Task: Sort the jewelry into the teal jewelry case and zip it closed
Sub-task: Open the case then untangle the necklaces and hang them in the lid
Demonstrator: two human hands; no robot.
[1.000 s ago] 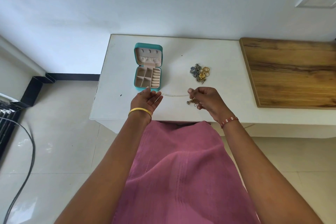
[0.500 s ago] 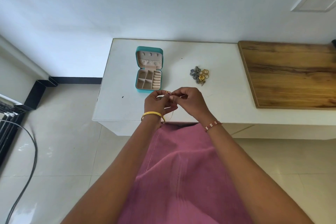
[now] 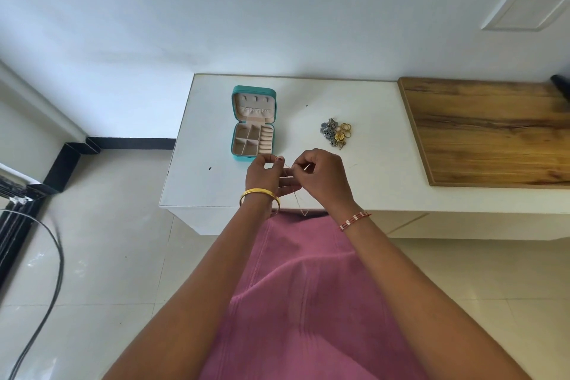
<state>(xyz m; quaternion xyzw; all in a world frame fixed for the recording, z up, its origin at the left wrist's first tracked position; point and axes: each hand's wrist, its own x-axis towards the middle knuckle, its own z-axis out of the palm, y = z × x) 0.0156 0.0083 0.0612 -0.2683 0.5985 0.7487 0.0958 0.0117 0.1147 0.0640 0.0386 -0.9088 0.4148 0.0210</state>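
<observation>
Head view, person standing at a white worktop. Both hands meet above its near edge, just in front of the teal jewelry case.

Left hand: fingers curled, thumb and forefinger pinching a thin chain necklace. Right hand: fingers curled, also pinching the chain close to the left fingertips. Chain hangs down from the pinch in a fine loop; its lowest point lies over the worktop's front edge. Detail of clasp or pendant too small to tell.

Case: open, lid upright toward the wall, beige lining with divided compartments; compartment contents cannot be made out. It sits left of centre on the worktop.

Loose jewelry pile: blue-grey and gold pieces plus rings, on the worktop to the right of the case, well apart from the hands.

Wooden board covers the worktop's right part.
</observation>
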